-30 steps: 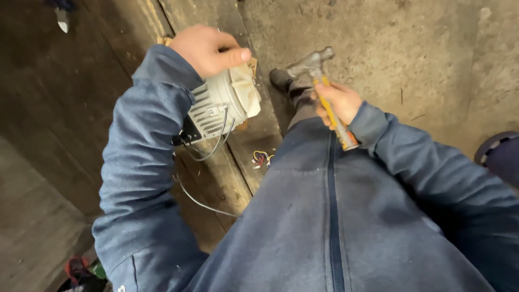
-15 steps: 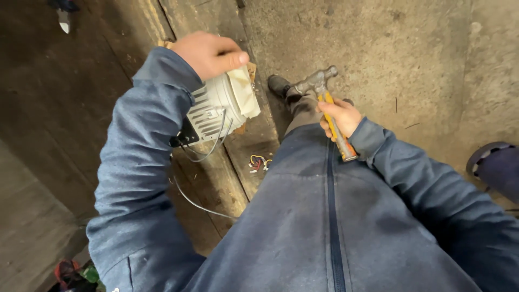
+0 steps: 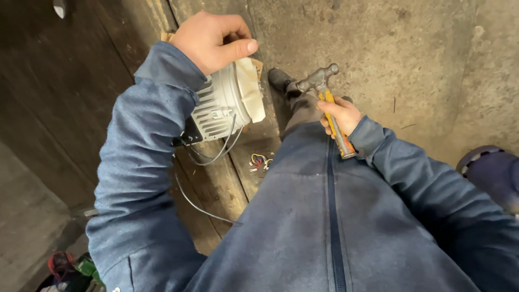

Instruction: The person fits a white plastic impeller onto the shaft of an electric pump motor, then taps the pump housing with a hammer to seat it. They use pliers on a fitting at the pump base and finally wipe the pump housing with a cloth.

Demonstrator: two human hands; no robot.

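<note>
Head view: a pale grey electric motor [image 3: 224, 105] with a ribbed housing, a whitish end cap and loose grey wires stands on the wooden plank [image 3: 216, 184] near its far end. The left hand [image 3: 211, 40] is clasped over its top. The right hand [image 3: 340, 114] is wrapped round a yellow-handled hammer [image 3: 327, 103] beside it, above the concrete floor [image 3: 411, 59].

A single head-worn camera looks steeply down the person's own chest, close to both raised arms, onto a wooden plank [image 3: 216, 184] and the concrete floor [image 3: 411, 65] below.
</note>
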